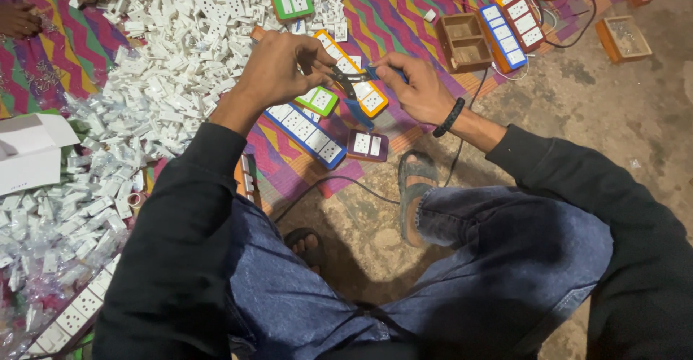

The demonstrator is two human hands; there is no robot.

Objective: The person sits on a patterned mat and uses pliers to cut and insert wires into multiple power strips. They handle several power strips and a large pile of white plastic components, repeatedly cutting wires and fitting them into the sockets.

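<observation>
My left hand (278, 68) and my right hand (415, 86) meet above a striped mat, both closed on a small dark plier-like tool with blue handles (354, 78). The left fingers pinch its dark jaw end, the right fingers hold the blue end. Just under the tool lies an orange-framed socket board (361, 89). Close by sit a green-framed socket board (317, 101), a long blue-framed one (307, 133) and a small purple-framed one (367, 145). Whether a wire sits in the jaws I cannot tell.
A big heap of loose white socket parts (166, 57) covers the mat on my left. A white cardboard box (29, 151) is at far left. Brown open boxes (464, 41), more framed boards (503, 35) and black cables (339, 183) lie right. Another person's hand (18, 19) shows top left.
</observation>
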